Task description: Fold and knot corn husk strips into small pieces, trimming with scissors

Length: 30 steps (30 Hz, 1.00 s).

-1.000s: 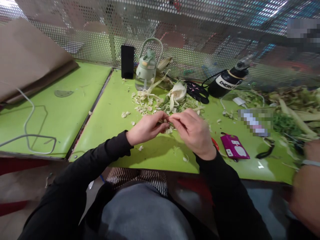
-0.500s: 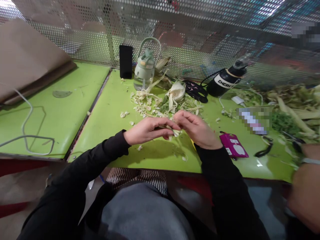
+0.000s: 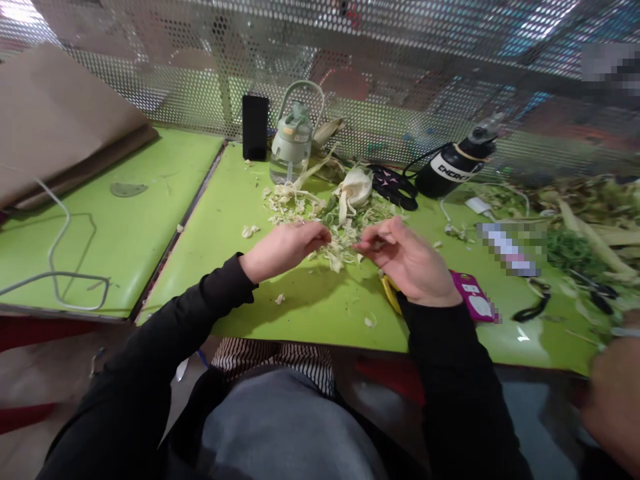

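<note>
My left hand hovers palm-down over the green table, its fingers bent and pressed together. Whatever is in its fingertips, if anything, is hidden. Across a small gap, my right hand has loosely curled fingers with space between them, and I see nothing held in it. Pale leafy scraps show between and just below the two hands. Behind them spreads a heap of pale and green shreds, with a whitish husk-like bulb on top. A yellow object is partly covered by my right wrist.
A phone, a pale green bottle and a black bottle stand by the perforated metal screen. A purple pouch lies right of my wrist. Husks and another person's arm are at far right. Brown paper lies left.
My hands have moved apart; before, they were together, with pale strips in the left fingers. Those strips no longer show in the left hand. The view has shifted slightly.
</note>
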Each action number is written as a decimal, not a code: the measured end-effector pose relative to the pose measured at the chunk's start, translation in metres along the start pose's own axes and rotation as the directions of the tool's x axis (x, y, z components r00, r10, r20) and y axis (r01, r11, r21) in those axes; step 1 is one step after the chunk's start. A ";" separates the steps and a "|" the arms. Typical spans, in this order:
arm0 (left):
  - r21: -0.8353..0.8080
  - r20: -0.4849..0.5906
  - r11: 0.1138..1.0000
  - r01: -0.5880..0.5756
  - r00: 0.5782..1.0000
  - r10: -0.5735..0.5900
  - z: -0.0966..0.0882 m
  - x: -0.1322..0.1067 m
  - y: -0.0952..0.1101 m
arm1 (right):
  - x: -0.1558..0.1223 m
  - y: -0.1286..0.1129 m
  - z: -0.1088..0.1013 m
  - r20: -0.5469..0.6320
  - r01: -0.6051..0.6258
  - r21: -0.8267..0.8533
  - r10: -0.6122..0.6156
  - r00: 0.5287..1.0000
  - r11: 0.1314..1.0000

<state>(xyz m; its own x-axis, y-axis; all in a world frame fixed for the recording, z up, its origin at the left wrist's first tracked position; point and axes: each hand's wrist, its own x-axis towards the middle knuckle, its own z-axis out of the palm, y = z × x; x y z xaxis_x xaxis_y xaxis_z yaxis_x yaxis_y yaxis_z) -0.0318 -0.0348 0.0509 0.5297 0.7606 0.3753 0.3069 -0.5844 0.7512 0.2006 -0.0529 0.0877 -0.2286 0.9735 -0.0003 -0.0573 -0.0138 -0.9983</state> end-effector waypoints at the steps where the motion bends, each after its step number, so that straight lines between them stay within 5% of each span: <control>1: 0.118 -0.035 0.993 -0.016 0.999 0.020 0.000 0.000 -0.001 | 0.001 0.000 -0.004 -0.007 -0.015 -0.001 0.015 1.000 1.000; 3: 0.146 -0.048 0.989 -0.018 0.999 0.025 0.000 0.000 -0.001 | 0.003 0.000 -0.009 -0.044 0.001 -0.017 -0.002 0.999 1.000; 6: -0.251 0.053 0.965 0.081 0.996 -0.070 0.000 -0.001 0.004 | 0.008 0.001 -0.007 -0.112 0.154 0.003 -0.153 0.982 0.988; 10: -0.741 0.266 0.593 0.317 0.948 -0.175 0.001 -0.001 0.010 | 0.010 0.002 0.010 -0.091 0.277 0.144 -0.266 0.960 0.950; 12: -0.829 0.292 0.434 0.353 0.935 -0.201 0.002 -0.001 0.010 | 0.009 0.005 0.019 -0.052 0.316 0.084 -0.312 0.949 0.945; 14: -0.863 0.285 0.365 0.350 0.933 -0.220 0.003 -0.001 0.009 | 0.008 0.011 0.023 -0.021 0.343 0.001 -0.343 0.939 0.939; 22: -0.831 0.177 0.489 0.266 0.959 -0.221 0.002 0.000 0.006 | 0.008 0.033 0.018 0.022 0.347 -0.037 -0.346 0.938 0.937; 30: -0.714 0.257 0.622 0.322 0.947 -0.195 0.008 -0.003 0.003 | 0.012 0.008 0.016 -0.005 0.401 -0.085 -0.403 0.915 0.912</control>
<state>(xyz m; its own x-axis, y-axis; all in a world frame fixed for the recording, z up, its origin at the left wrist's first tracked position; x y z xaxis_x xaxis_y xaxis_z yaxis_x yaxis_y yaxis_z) -0.0258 -0.0416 0.0478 0.6446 0.7614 0.0692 -0.2033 0.0834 0.9755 0.1816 -0.0452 0.0809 -0.1815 0.8977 0.4015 -0.0613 0.3972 -0.9157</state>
